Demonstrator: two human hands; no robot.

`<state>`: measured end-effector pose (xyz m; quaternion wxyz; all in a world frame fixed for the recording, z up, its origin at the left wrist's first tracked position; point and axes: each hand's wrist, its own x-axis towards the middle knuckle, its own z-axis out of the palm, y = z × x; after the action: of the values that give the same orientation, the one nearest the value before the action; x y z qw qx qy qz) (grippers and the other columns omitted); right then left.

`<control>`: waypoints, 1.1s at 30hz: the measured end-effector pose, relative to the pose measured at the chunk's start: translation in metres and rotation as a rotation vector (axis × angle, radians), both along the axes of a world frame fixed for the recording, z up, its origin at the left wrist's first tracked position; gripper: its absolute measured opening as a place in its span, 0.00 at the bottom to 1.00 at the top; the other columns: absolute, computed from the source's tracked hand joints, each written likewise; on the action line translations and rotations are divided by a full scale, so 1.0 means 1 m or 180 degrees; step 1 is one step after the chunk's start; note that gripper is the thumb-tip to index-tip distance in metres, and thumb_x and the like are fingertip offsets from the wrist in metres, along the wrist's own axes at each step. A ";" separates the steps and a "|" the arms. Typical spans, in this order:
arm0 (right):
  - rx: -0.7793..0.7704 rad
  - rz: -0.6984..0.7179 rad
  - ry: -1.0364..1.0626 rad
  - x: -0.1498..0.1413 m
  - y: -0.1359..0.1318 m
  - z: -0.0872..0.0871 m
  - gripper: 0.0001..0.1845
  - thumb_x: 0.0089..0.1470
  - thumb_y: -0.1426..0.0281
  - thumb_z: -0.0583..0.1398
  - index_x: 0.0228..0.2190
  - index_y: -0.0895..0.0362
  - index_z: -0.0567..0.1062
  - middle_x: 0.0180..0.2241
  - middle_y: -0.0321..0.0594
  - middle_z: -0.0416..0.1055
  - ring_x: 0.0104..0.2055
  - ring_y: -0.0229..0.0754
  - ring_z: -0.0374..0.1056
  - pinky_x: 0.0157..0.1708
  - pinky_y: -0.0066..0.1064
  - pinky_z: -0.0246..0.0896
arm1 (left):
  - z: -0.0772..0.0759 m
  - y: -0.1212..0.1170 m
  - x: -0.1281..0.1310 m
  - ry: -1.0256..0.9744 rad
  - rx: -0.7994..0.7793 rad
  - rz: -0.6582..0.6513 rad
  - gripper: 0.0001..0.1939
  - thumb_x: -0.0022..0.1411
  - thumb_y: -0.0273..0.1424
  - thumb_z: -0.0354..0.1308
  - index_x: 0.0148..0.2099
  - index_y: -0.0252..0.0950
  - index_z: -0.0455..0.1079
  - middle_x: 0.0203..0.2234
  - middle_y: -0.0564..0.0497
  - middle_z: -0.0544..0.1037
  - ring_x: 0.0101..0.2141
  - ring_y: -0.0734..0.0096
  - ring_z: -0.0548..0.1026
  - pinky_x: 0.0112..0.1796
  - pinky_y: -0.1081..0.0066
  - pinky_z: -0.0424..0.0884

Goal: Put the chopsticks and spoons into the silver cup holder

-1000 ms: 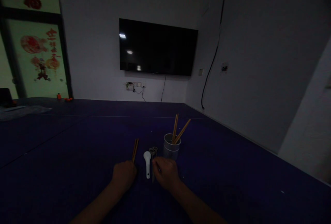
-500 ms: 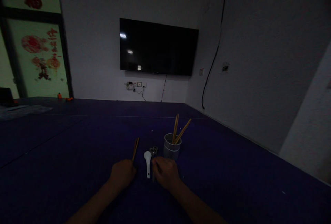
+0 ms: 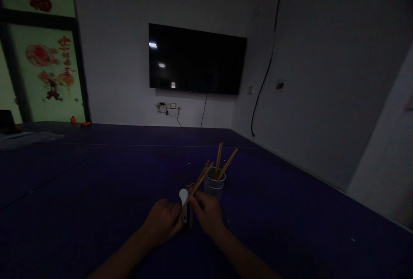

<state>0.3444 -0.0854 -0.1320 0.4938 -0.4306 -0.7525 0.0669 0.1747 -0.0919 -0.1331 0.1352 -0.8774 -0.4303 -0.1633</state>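
My left hand [image 3: 163, 223] is closed on the lower end of a pair of wooden chopsticks [image 3: 202, 176], which slant up and to the right, tips over the rim of a pale cup [image 3: 213, 186]. My right hand [image 3: 207, 212] is curled, its fingertips pinching the same pair just above the left hand. Two or three more chopsticks [image 3: 222, 160] stand in the cup. A white spoon [image 3: 183, 194] lies between my hands, partly covered, with a dark metal utensil [image 3: 191, 186] beside it.
A dark blue surface [image 3: 97, 184] stretches wide on all sides. A black wall screen [image 3: 196, 59] hangs ahead, with sockets and cables under it. A door with red paper decorations [image 3: 48, 64] is at far left. White walls run close on the right.
My left hand has lifted the chopsticks off the surface and swung them right towards the cup. My right hand has come up to meet them. Both hands are now close together.
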 end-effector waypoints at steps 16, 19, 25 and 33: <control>0.1178 -0.1190 0.1171 0.031 -0.008 0.032 0.28 0.58 0.52 0.41 0.22 0.54 0.69 0.21 0.41 0.68 0.26 0.44 0.65 0.28 0.33 0.58 | -0.005 0.006 -0.003 -0.0495 -0.0051 0.0252 0.19 0.66 0.36 0.35 0.33 0.37 0.66 0.23 0.49 0.75 0.26 0.67 0.73 0.32 0.68 0.64; 0.1112 -0.1746 0.1003 0.051 0.006 0.040 0.30 0.59 0.51 0.40 0.26 0.56 0.71 0.25 0.44 0.70 0.29 0.46 0.66 0.31 0.34 0.56 | -0.004 0.012 -0.003 -0.0552 -0.0299 0.0535 0.20 0.66 0.36 0.35 0.32 0.38 0.66 0.23 0.49 0.75 0.26 0.69 0.73 0.31 0.71 0.63; 0.0353 -0.2209 0.0338 0.067 0.029 0.034 0.34 0.59 0.51 0.38 0.29 0.59 0.73 0.25 0.49 0.72 0.28 0.48 0.67 0.26 0.33 0.51 | -0.003 0.011 -0.002 -0.0465 -0.0577 0.0569 0.19 0.66 0.34 0.36 0.32 0.37 0.66 0.25 0.49 0.76 0.27 0.69 0.74 0.29 0.72 0.61; 0.0017 -0.2311 -0.0237 0.068 0.041 0.025 0.27 0.60 0.55 0.43 0.27 0.59 0.73 0.26 0.48 0.72 0.29 0.46 0.68 0.26 0.32 0.50 | -0.004 0.013 -0.002 -0.0386 -0.0684 0.0594 0.18 0.66 0.34 0.37 0.33 0.37 0.68 0.25 0.49 0.77 0.29 0.70 0.74 0.28 0.74 0.60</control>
<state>0.4126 -0.0441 -0.1070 0.4588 -0.6706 -0.5682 -0.1304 0.1726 -0.0784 -0.1372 0.0288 -0.8316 -0.5324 -0.1558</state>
